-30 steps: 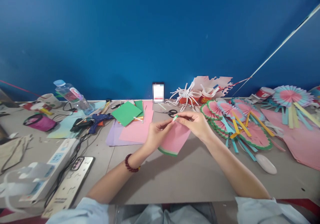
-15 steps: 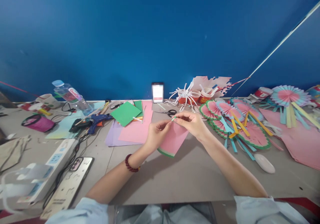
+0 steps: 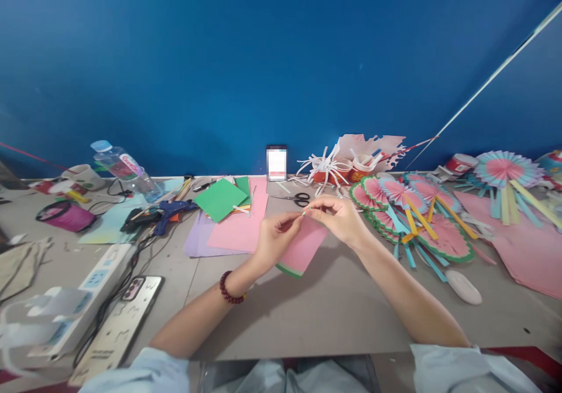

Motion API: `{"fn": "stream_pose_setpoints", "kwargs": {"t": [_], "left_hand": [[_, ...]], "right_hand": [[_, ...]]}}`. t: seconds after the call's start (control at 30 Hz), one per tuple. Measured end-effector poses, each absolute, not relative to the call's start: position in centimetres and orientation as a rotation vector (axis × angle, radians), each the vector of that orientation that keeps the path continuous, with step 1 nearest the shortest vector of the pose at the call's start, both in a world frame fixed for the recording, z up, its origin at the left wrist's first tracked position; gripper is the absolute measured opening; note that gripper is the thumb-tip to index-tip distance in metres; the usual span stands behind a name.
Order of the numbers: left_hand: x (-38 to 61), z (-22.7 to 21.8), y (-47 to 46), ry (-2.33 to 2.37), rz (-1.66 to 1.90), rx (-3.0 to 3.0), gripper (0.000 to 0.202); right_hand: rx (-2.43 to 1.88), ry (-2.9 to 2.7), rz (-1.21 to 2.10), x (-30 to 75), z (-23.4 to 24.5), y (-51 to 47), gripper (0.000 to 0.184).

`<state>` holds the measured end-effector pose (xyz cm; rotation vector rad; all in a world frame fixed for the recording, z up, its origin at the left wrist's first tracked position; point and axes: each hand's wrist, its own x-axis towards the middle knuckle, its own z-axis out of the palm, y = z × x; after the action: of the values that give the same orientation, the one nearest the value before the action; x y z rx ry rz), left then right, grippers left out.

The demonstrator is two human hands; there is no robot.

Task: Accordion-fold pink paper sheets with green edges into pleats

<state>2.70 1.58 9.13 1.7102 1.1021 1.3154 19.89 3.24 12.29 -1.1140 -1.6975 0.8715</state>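
The left hand (image 3: 278, 239) and right hand (image 3: 337, 218) nearly meet above the grey counter (image 3: 325, 323), fingers pinching green-edged pink paper (image 3: 302, 251); scissors (image 3: 293, 198) lie beyond.

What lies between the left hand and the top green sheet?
In the head view, flat pink paper shows there, with pale strips nearer the green sheet than the left hand.

Green-edged pink sheet (image 3: 302, 253) partly hidden by hands (image 3: 277, 238); upright screen (image 3: 277, 163) pixelated, unreadable; pink paper (image 3: 522, 255) cut off at right edge.
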Motion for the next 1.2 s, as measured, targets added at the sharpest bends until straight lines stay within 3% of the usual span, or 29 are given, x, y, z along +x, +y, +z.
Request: {"fn": "stream_pose_setpoints", "kwargs": {"t": [1.2], "left_hand": [[2.2,10.3,2.1,1.079,1.051,1.537,0.029]], "right_hand": [[-1.179,-1.609,0.981,21.4,13.3,3.8,0.034]]}}
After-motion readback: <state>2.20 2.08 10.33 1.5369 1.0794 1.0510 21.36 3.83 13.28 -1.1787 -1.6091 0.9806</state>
